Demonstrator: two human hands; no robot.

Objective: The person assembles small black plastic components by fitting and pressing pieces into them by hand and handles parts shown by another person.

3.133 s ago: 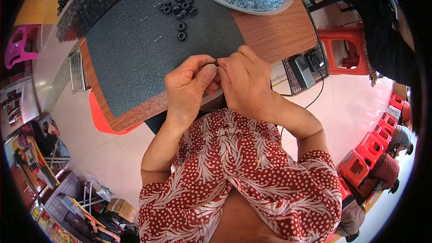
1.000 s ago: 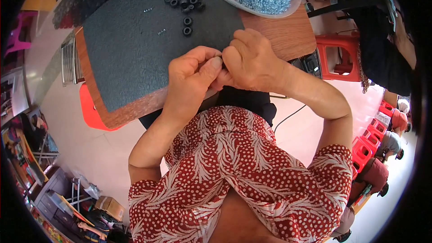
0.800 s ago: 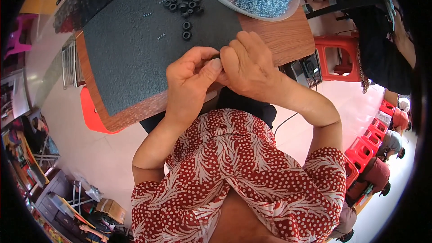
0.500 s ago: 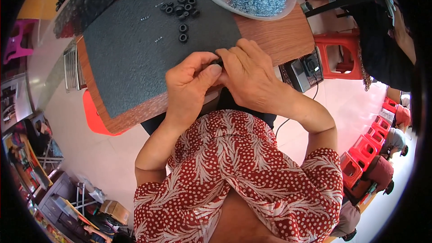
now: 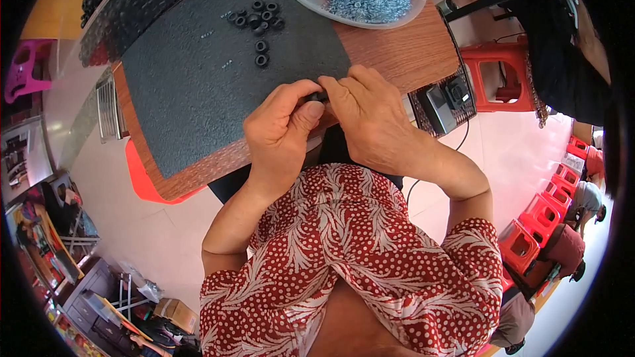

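Observation:
Between the thumb and bent forefinger of my left hand (image 5: 278,133) is a small black ring-shaped part (image 5: 317,96), partly covered by the fingers. Close against it on the right, my right hand (image 5: 372,111) is closed with curled fingers; whatever its fingertips pinch is hidden. Both hands are over the near edge of a dark grey mat (image 5: 192,102). Farther up the mat lies a cluster of black rings (image 5: 254,21), with two more black rings (image 5: 262,60) nearer me. Tiny clear pieces (image 5: 227,63) lie in short groups to their left.
A round clear tray (image 5: 421,1) of small bluish transparent pieces stands at the far right of the wooden table (image 5: 403,53). At the far left is a clear bin (image 5: 135,10) of black parts. Beside the table are a red stool (image 5: 471,66) and a boxy dark device (image 5: 439,109).
My hands stay together, and a little more of the black ring shows between them. The right fingertips have shifted slightly. The mat and tray sit a little farther left in view.

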